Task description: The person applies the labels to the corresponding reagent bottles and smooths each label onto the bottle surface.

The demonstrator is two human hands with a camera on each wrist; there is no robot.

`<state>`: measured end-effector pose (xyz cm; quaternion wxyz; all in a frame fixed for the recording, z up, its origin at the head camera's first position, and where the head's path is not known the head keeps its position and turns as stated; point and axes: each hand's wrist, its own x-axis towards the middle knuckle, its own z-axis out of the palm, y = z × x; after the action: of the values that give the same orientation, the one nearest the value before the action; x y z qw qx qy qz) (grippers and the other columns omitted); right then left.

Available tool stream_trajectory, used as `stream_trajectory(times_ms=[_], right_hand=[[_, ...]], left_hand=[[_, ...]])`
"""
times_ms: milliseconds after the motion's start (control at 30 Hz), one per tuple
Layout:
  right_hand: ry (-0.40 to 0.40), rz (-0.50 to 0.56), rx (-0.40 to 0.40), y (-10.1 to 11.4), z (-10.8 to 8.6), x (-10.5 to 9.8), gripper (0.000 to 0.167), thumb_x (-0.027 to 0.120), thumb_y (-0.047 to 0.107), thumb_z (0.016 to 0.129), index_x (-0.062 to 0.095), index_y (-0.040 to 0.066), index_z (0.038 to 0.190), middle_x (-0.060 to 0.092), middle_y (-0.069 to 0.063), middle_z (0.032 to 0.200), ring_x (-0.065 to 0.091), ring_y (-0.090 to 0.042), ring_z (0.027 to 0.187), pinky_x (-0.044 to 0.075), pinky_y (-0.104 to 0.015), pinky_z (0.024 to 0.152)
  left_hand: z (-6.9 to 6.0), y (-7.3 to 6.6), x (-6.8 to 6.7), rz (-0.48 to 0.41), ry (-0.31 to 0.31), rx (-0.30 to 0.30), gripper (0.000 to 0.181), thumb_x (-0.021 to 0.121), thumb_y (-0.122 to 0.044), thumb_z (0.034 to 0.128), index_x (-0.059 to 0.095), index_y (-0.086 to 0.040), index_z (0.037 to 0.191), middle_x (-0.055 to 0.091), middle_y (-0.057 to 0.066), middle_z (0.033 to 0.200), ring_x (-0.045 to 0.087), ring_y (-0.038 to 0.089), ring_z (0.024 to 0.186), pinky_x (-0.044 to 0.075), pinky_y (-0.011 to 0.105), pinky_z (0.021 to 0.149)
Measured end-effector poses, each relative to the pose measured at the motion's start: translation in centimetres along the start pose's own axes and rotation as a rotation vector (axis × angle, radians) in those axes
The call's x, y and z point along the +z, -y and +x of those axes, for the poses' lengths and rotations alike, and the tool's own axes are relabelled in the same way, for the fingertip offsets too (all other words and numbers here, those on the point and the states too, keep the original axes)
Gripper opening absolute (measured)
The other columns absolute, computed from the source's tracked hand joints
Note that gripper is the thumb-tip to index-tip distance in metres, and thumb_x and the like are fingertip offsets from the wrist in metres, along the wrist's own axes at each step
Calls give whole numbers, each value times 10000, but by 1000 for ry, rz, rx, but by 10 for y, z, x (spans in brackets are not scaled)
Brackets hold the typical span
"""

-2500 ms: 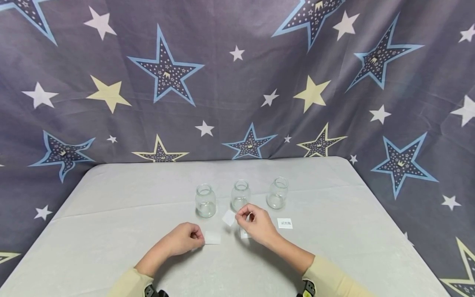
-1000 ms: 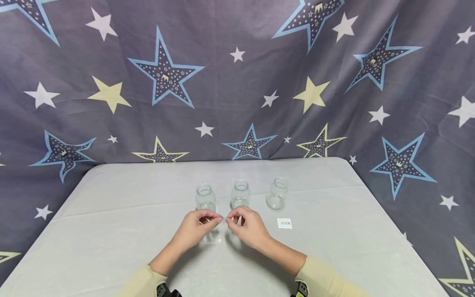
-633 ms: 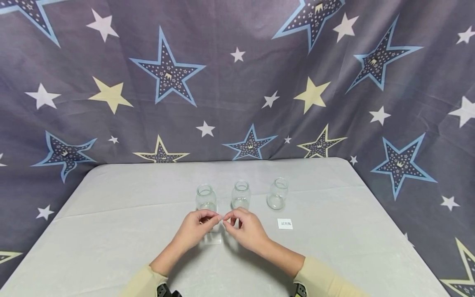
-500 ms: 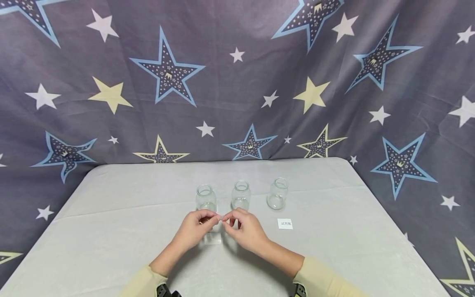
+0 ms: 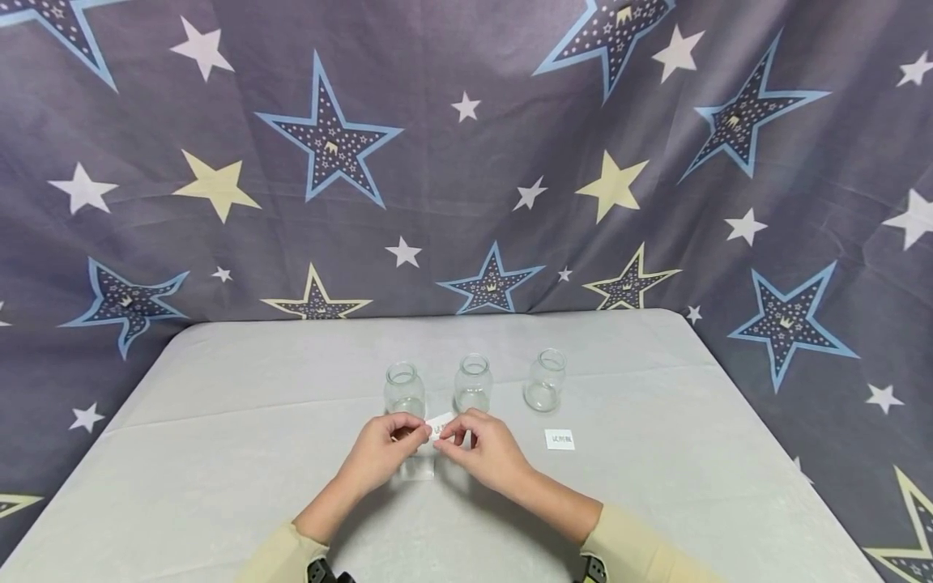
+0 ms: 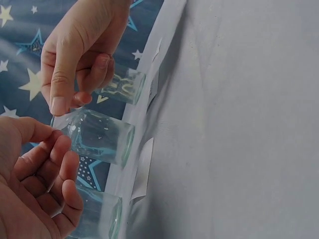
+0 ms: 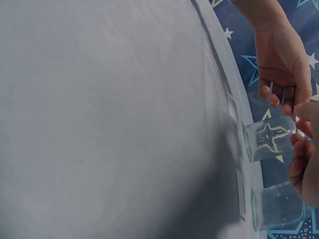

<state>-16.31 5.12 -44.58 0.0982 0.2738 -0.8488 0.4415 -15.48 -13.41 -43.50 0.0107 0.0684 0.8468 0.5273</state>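
Observation:
A small white label (image 5: pixel 440 422) with dark printed characters is held up between the hands, in front of the left and middle jars. My left hand (image 5: pixel 379 449) pinches its left edge between thumb and forefinger. The right hand (image 5: pixel 487 450) pinches it from the other side, fingertips almost touching the left ones. Right behind the hands stand two open clear glass jars, the left jar (image 5: pixel 404 387) and the middle jar (image 5: pixel 474 384). Below the left fingers a blank white slip (image 5: pixel 419 468) lies on the table. The left wrist view shows both hands (image 6: pixel 37 184) meeting fingertip to fingertip.
A third glass jar (image 5: pixel 545 380) stands at the right of the row, without a lid. Another printed label (image 5: pixel 560 440) lies flat in front of it. The pale cloth-covered table (image 5: pixel 255 453) ends at a star-patterned curtain (image 5: pixel 437 162).
The left hand has left the slip on the table and come up to meet the right at the label. The label, lately almost hidden between the fingertips, now shows its printed side.

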Motion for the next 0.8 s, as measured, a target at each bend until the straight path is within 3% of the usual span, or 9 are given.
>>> stream_trajectory(times_ms=[133, 300, 567, 800], right_hand=[[-9, 41, -3, -3, 1, -2, 137, 760, 224, 769, 675, 124, 805, 599, 11, 702, 504, -103, 588, 408, -147, 536], [-9, 40, 36, -6, 2, -4, 119, 756, 203, 775, 676, 120, 804, 591, 27, 690, 494, -74, 596, 413, -147, 543], [23, 108, 203, -7, 9, -4, 94, 711, 192, 818, 686, 110, 855, 621, 20, 708, 493, -61, 628, 423, -171, 584], [81, 162, 274, -8, 15, 1, 103, 689, 189, 838, 676, 88, 851, 639, -8, 758, 484, -47, 636, 426, -176, 579]], left_hand=[[0, 1, -1, -5, -7, -7, 98, 646, -112, 849, 691, -25, 859, 644, 134, 725, 517, 21, 591, 430, 179, 552], [-1, 2, -4, 3, -23, -9, 110, 640, -113, 854, 687, -14, 871, 647, 110, 736, 515, 26, 606, 439, 182, 559], [-2, 6, -8, 29, -17, -28, 91, 652, -119, 849, 689, -38, 863, 618, 23, 712, 505, 50, 633, 427, 189, 575], [-2, 9, -10, 57, -28, -4, 126, 658, -151, 846, 691, -35, 882, 648, 22, 745, 532, 52, 668, 446, 193, 599]])
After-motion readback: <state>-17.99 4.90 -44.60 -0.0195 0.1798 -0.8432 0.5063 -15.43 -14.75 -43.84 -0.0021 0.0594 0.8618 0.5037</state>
